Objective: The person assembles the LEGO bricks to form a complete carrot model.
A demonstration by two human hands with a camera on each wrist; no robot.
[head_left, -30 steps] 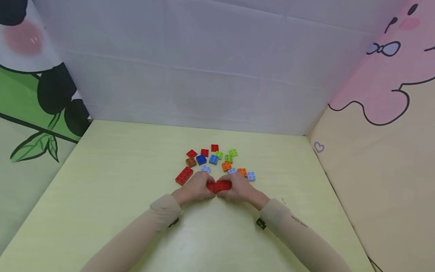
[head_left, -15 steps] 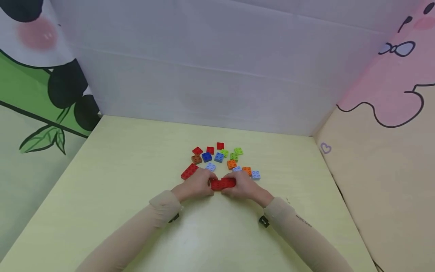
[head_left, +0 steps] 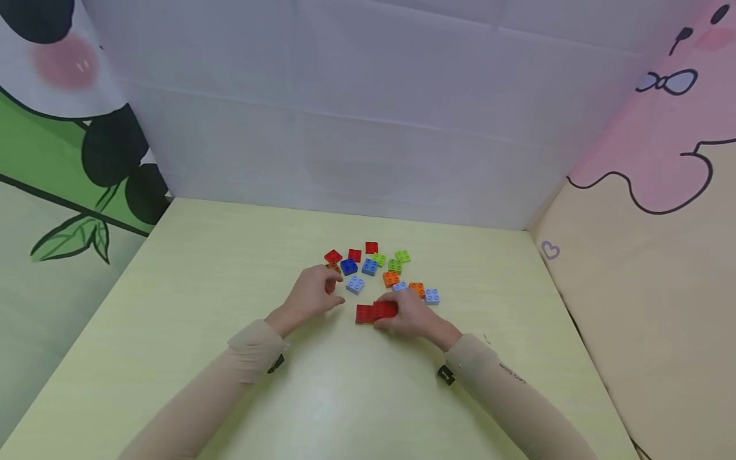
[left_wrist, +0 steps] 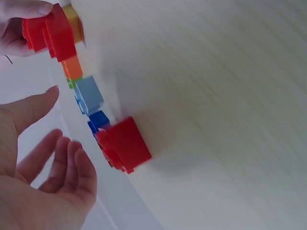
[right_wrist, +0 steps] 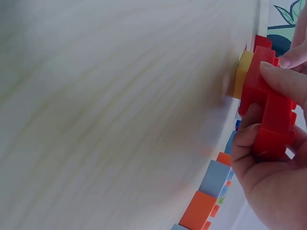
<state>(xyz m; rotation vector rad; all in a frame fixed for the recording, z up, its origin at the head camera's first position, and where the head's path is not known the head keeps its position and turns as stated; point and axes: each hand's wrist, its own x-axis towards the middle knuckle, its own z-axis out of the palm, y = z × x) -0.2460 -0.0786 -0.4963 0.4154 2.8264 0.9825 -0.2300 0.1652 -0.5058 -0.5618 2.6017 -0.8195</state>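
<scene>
My right hand [head_left: 409, 312] grips two red bricks [head_left: 365, 314] joined in an offset step. A yellow brick [right_wrist: 243, 74] sits under them, on the table in the right wrist view. The thumb presses on one red brick, with fingers curled round the other. My left hand [head_left: 310, 292] holds nothing; its thumb and fingers are apart. It is next to a large red brick [left_wrist: 125, 143], seen in the left wrist view but hidden by the hand in the head view. A brown brick [head_left: 334, 268] shows partly past the left fingers.
Beyond the hands lie loose bricks: dark blue [head_left: 349, 266], light blue [head_left: 354, 285], orange [head_left: 391, 278], lime green [head_left: 402, 256] and several flat red ones [head_left: 372, 247]. A pale wall [head_left: 345, 153] closes the table's back; printed walls flank it.
The left hand has let go of the joined red bricks and moved left towards the large red brick, its fingers parting. The right hand keeps its grip. The red bricks came together into an offset step.
</scene>
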